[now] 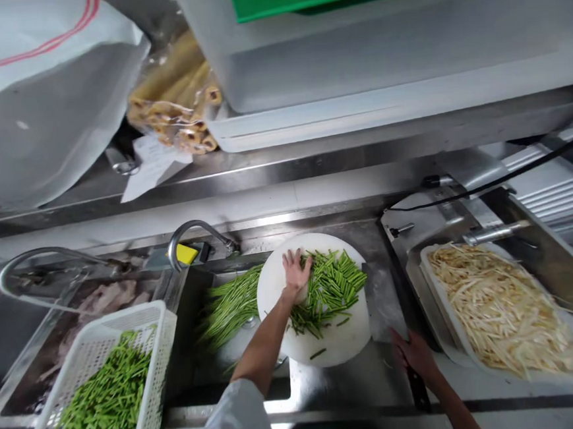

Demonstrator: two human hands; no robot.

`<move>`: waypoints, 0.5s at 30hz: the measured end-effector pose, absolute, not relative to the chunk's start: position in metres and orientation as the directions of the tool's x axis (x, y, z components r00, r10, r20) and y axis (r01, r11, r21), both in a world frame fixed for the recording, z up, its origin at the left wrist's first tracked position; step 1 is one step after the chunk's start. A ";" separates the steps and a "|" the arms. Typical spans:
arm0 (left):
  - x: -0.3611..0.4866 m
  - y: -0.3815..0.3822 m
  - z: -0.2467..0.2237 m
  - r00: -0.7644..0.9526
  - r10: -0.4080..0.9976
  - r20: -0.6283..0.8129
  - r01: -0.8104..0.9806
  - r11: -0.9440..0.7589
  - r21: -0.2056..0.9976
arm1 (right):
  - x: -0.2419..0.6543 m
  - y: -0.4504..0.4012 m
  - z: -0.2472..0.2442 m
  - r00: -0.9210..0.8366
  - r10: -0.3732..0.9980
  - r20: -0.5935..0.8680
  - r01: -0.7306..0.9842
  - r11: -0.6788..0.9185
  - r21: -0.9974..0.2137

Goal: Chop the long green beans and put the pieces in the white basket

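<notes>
My left hand (pixel 297 271) lies with fingers spread on a round white cutting board (pixel 277 258), its fingertips at the edge of a heap of cut green stalks (pixel 334 283). At the board's right side my right hand (pixel 415 356) is closed on a cleaver (pixel 385 299) where its broad blade meets the dark handle. The blade lies flat or nearly so, close to the board's right edge. Long uncut green stalks (pixel 237 304) rest in the sink, left of the board and partly beneath it.
A white plastic basket (pixel 158 317) of cut greens stands at left, near a sink holding pale meat (pixel 107 298). Curved faucets (pixel 195 225) rise behind. To the right is a tub of pale shredded strips (pixel 502 303). A steel shelf (pixel 282 165) with containers overhangs.
</notes>
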State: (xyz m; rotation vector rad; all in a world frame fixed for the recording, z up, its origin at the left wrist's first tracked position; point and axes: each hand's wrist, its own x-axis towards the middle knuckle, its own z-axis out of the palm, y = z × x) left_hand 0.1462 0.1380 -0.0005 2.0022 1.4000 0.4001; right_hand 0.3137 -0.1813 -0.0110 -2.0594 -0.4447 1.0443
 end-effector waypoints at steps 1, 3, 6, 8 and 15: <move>0.167 0.131 -0.004 0.404 0.908 -0.113 0.725 -0.242 0.645 | 0.316 -0.174 -0.008 0.587 0.617 -0.525 -0.035 -0.628 -0.777; 0.200 0.112 -0.006 0.506 0.859 -0.074 0.704 -0.362 0.611 | 0.321 -0.159 -0.002 0.539 0.653 -0.532 -0.050 -0.606 -0.794; 0.228 0.075 -0.003 0.643 0.765 0.014 0.624 -0.535 0.569 | 0.322 -0.139 0.001 0.531 0.677 -0.510 -0.023 -0.590 -0.807; 0.236 0.054 -0.001 0.662 0.748 0.058 0.607 -0.580 0.544 | 0.316 -0.128 0.000 0.510 0.696 -0.505 -0.008 -0.584 -0.812; 0.243 0.026 -0.002 0.602 0.781 0.167 0.602 -0.581 0.548 | 0.279 -0.110 -0.003 0.517 0.681 -0.518 -0.060 -0.575 -0.816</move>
